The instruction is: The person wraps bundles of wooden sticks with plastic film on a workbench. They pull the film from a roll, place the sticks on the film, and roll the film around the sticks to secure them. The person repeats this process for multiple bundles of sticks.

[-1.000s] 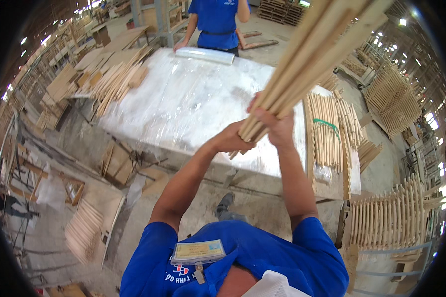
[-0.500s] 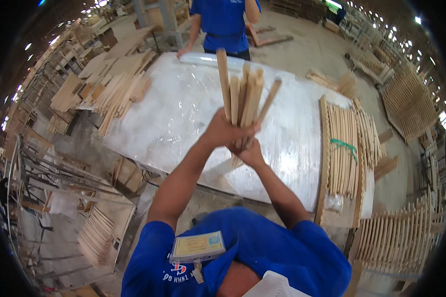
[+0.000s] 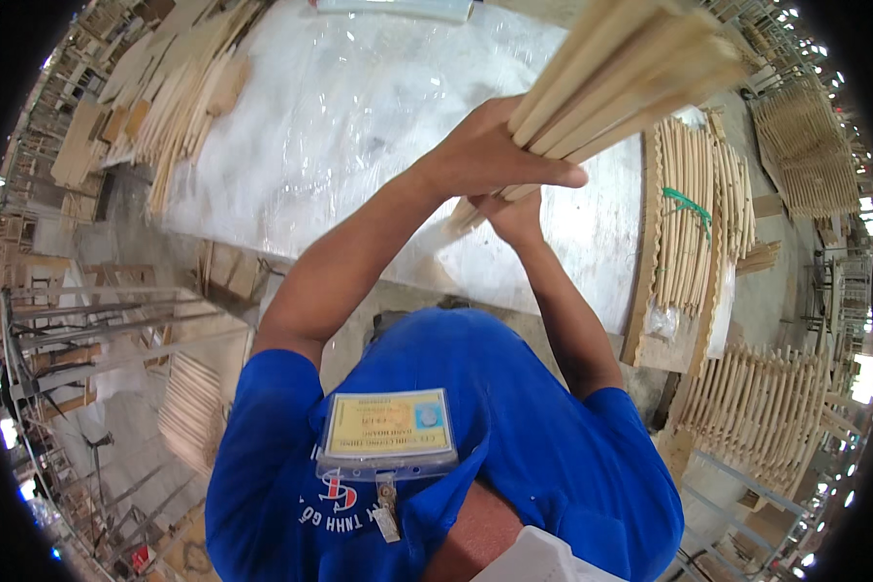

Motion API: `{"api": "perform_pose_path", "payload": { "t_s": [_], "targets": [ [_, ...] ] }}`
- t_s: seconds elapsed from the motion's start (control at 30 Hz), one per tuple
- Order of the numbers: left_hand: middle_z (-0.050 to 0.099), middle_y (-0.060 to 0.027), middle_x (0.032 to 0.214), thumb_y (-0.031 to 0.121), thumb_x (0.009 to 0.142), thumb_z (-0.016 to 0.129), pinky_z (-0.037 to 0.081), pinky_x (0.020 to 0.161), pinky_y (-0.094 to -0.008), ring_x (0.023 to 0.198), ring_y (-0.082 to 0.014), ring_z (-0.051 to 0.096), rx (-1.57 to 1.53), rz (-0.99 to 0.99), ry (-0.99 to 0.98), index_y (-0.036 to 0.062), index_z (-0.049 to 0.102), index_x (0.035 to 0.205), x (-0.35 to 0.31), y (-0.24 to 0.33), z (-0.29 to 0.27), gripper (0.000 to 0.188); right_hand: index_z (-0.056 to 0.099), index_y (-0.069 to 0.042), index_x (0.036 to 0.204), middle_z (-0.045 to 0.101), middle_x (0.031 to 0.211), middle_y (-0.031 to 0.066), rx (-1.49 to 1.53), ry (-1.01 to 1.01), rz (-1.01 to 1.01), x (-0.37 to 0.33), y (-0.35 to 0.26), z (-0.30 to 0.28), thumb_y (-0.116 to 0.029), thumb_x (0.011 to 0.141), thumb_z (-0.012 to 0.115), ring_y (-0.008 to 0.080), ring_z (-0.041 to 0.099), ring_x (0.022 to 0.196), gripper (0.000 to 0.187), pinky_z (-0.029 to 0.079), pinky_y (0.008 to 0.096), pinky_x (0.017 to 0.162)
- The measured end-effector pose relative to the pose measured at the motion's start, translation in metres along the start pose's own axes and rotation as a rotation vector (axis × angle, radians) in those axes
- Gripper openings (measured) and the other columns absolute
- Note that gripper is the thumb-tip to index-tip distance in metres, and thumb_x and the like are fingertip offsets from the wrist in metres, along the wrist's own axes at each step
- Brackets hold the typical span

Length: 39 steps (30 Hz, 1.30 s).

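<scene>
A: "What do I see in the hands, from my distant seat?"

B: "I see the left hand (image 3: 485,150) wrapped around a bundle of wooden sticks (image 3: 611,87), its thumb laid across them. The right hand (image 3: 517,215) is lower, against the same bundle. Its fingers are partly covered, so I cannot tell how firmly they close."

A: "And where is the bundle?"

B: "In front of the body, above the white-covered table (image 3: 291,179), tilted, with its upper ends toward the right. Whether the lower ends touch the table, I cannot tell."

A: "How would I handle it well?"

B: "In my judgement, both hands should share the load: the left one gathers, the right one supports from below. A one-handed squeeze could let an inner stick slip."

A: "Is there any writing?"

B: "Yes. The badge (image 3: 388,432) on the blue shirt (image 3: 563,475) carries printed lines and a small picture, upside down for me. Near it I see a red emblem (image 3: 338,492) and white letters (image 3: 346,521). I do not copy them. On the sticks I find no label."
</scene>
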<state>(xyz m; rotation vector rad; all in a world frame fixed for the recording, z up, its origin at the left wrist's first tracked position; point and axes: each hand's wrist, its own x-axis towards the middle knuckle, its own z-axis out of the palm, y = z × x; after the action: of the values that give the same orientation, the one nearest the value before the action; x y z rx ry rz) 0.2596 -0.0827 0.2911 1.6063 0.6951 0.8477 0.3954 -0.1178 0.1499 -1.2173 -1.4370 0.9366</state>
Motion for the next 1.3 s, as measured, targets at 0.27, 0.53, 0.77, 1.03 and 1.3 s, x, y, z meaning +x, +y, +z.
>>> {"api": "perform_pose_path", "payload": {
  "t_s": [0.27, 0.53, 0.77, 1.03, 1.3],
  "targets": [
    [0.075, -0.0112, 0.115, 0.036, 0.080, 0.098, 0.061, 0.092, -0.0380, 0.106, -0.0215, 0.073, -0.027, -0.002, 0.069, 0.0007, 0.068, 0.131, 0.001, -0.029, -0.011, 0.068, 0.063, 0.000, 0.131, 0.072, 0.121, 0.0101, 0.051, 0.026, -0.033, 0.006, 0.010, 0.009, -0.013, 0.084, 0.089, 0.0210, 0.071, 0.109, 0.056, 0.060, 0.0377, 0.090],
    [0.059, -0.0195, 0.148, 0.046, 0.075, 0.098, 0.045, 0.119, -0.0429, 0.140, -0.0320, 0.055, 0.187, 0.072, 0.042, 0.0053, 0.042, 0.161, -0.042, -0.113, -0.015, 0.111, 0.069, 0.000, 0.116, 0.074, 0.102, 0.0090, 0.384, 0.125, -0.010, 0.015, 0.018, -0.019, -0.004, 0.088, 0.081, 0.0185, 0.073, 0.094, 0.031, 0.059, 0.0351, 0.085],
    [0.076, -0.0194, 0.113, 0.037, 0.080, 0.083, 0.058, 0.085, -0.0511, 0.100, -0.0386, 0.075, 0.544, -0.450, -0.092, 0.0129, 0.060, 0.131, -0.049, -0.134, 0.026, 0.061, 0.064, -0.006, 0.102, 0.067, 0.092, 0.0086, 1.088, 0.264, 0.270, 0.025, 0.012, -0.060, -0.009, 0.093, 0.071, 0.0236, 0.068, 0.089, 0.012, 0.056, 0.0431, 0.094],
    [0.077, -0.0238, 0.097, 0.036, 0.077, 0.081, 0.059, 0.082, -0.0517, 0.093, -0.0435, 0.075, 0.533, -0.462, 0.008, 0.0081, 0.062, 0.121, -0.072, -0.181, 0.054, 0.055, 0.061, -0.004, 0.098, 0.062, 0.084, 0.0092, 0.801, 0.505, 0.536, 0.018, 0.041, -0.038, -0.014, 0.090, 0.071, 0.0254, 0.063, 0.077, 0.016, 0.058, 0.0420, 0.079],
    [0.077, -0.0123, 0.094, 0.027, 0.082, 0.085, 0.059, 0.080, -0.0435, 0.089, -0.0331, 0.076, 0.121, -0.226, 0.208, 0.0103, 0.063, 0.116, -0.040, -0.158, 0.039, 0.044, 0.065, 0.002, 0.111, 0.071, 0.100, 0.0121, 0.514, 0.242, -0.027, 0.022, -0.063, -0.025, -0.003, 0.094, 0.076, 0.0220, 0.070, 0.095, 0.020, 0.057, 0.0390, 0.091]
  ]
}}
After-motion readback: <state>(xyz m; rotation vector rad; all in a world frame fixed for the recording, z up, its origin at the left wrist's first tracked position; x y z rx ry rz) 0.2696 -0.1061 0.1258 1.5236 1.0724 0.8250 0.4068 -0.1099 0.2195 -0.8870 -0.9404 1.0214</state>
